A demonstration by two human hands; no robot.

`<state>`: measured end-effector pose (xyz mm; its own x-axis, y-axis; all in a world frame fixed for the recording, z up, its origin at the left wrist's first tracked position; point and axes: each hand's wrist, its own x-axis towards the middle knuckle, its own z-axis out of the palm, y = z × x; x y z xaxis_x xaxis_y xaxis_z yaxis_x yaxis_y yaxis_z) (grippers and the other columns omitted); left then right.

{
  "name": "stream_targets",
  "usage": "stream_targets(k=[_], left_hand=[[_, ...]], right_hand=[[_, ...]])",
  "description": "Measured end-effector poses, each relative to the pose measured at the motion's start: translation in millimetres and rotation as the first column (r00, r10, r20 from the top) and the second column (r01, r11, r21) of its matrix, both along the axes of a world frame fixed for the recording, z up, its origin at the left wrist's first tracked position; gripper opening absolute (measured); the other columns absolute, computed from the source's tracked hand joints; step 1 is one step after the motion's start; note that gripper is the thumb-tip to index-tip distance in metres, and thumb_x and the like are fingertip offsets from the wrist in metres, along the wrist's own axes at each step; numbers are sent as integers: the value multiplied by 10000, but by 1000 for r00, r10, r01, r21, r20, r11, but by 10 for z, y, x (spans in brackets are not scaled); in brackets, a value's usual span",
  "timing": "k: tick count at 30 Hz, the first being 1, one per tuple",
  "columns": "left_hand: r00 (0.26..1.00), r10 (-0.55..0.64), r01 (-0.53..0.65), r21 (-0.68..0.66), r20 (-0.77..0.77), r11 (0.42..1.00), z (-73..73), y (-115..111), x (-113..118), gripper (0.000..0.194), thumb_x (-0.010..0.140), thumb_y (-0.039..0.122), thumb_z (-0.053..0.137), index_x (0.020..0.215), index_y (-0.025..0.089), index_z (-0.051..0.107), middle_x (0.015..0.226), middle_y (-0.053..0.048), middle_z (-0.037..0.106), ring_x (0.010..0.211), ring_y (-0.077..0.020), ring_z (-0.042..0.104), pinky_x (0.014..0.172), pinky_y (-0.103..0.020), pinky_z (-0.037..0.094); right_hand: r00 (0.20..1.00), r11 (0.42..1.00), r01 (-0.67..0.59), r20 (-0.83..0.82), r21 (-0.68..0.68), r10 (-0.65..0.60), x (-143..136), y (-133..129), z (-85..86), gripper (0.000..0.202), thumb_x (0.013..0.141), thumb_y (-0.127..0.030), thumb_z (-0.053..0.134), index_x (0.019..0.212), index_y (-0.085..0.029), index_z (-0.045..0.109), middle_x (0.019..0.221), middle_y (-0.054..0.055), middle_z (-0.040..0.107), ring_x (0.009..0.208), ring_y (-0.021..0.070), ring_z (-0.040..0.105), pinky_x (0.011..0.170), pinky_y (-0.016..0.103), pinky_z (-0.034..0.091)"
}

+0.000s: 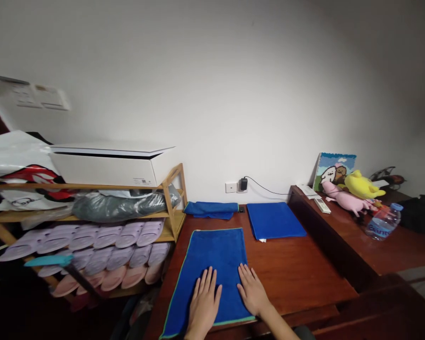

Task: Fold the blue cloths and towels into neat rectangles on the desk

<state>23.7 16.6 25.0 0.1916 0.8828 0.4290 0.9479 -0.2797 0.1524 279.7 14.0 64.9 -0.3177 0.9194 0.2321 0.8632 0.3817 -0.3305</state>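
A blue cloth with green edging [216, 250] lies spread on the brown wooden table. Flat on its lower middle rests my left hand [204, 300], fingers stretched out, holding nothing. My right hand [252, 289] lies palm down at the cloth's right edge, fingers extended and slightly apart, partly over the bare wood. Behind, against the wall, is a folded blue cloth [212, 209]. A neat stack of folded blue cloth [275, 220] sits at the table's back right, with a small white tag at its front edge.
Left stands a wooden rack [179, 189] with a white box [106, 167], bags and rows of slippers [109, 236]. A higher brown surface on the right bears plush toys [347, 198], a remote [322, 205] and a plastic bottle [384, 224]. A charger [244, 183] is plugged into the wall.
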Motion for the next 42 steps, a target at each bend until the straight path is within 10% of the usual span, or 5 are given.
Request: stream_targets(k=[11, 19, 24, 31, 42], left_hand=[[971, -232, 239, -242, 59, 940, 185, -94, -860, 508, 1087, 569, 468, 1568, 445, 576, 1654, 17, 589, 1521, -251, 573, 1270, -471, 484], [987, 153, -153, 3, 58, 988, 168, 176, -569, 580, 1084, 514, 400, 1555, 265, 628, 1638, -105, 609, 1523, -339, 563, 1274, -595, 441], [997, 58, -60, -47, -45, 997, 49, 482, -670, 582, 1080, 544, 421, 1608, 333, 542, 1689, -78, 547, 1555, -339, 523, 1273, -599, 418], [939, -330, 305, -214, -93, 928, 556, 1269, -1064, 510, 1102, 508, 423, 1596, 434, 526, 1690, 16, 563, 1586, -207, 470, 1328, -432, 317], [997, -52, 45, -154, -48, 987, 244, 1321, -216, 592, 1092, 502, 383, 1626, 296, 533, 1707, -119, 524, 1592, -334, 471, 1294, -598, 362]], right_hand=[[988, 988, 153, 7, 8, -153, -264, -463, -46, 491, 1152, -419, 353, 1419, -317, 752, 1447, 87, 751, 1302, 303, 709, 1157, 466, 521], [999, 996, 26, 46, -85, -22, 10, 647, 505, 520, 1115, -339, 423, 1595, -241, 599, 1722, 79, 494, 1618, 266, 417, 1360, 477, 287], [989, 988, 104, 118, -114, -90, 211, 846, 222, 560, 1141, -445, 382, 1672, -298, 480, 1769, 59, 394, 1651, 262, 352, 1350, 495, 303], [936, 936, 347, 81, -65, -342, 73, 273, -269, 593, 1105, -498, 440, 1667, -314, 495, 1741, 97, 435, 1599, 352, 446, 1243, 573, 448], [996, 996, 71, 43, 54, -73, 89, 442, 181, 586, 1147, -527, 375, 1658, -272, 509, 1729, 60, 468, 1617, 268, 421, 1328, 459, 365]])
